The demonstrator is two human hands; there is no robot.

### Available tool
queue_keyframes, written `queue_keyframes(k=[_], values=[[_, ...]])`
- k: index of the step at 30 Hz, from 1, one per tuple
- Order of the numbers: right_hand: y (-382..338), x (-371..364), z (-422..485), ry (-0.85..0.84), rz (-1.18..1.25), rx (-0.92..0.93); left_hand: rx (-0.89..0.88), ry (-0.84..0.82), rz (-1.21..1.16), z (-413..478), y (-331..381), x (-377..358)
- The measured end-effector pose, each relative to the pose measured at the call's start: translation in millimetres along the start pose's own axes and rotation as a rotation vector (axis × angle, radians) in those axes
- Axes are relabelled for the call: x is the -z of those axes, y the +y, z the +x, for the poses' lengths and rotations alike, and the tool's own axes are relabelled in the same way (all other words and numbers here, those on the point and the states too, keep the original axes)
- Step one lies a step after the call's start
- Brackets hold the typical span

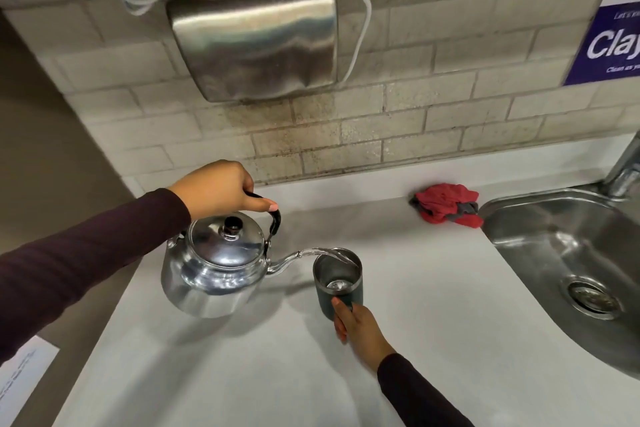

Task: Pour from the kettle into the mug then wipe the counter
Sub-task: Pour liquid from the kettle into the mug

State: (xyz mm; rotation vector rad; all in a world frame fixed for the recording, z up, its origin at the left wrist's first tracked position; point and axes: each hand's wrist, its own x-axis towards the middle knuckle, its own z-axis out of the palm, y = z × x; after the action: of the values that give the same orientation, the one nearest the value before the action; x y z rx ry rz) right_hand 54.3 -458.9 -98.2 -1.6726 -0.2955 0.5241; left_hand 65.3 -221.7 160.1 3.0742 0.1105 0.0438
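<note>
A shiny steel kettle [211,267] hangs tilted above the white counter [242,374], held by its black handle in my left hand [218,189]. Water streams from its spout into a dark mug [337,282] with a steel inside, standing on the counter just right of the kettle. My right hand [356,326] grips the mug's near side. A crumpled red and grey cloth [446,206] lies at the back of the counter, right of the mug.
A steel sink [561,253] with a drain is set into the counter at the right, a faucet [623,170] behind it. On the tiled wall hang a steel dryer [256,42], its white cord, an outlet and a purple sign [613,42].
</note>
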Motion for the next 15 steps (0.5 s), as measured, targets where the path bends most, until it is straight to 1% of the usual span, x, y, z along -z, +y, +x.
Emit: queue_keyframes(k=[15], values=[[9.2,-2.1,5.7,0.023,-0.014,0.031,0.025,-0.024,0.063,-1.7,-9.2,3.1]])
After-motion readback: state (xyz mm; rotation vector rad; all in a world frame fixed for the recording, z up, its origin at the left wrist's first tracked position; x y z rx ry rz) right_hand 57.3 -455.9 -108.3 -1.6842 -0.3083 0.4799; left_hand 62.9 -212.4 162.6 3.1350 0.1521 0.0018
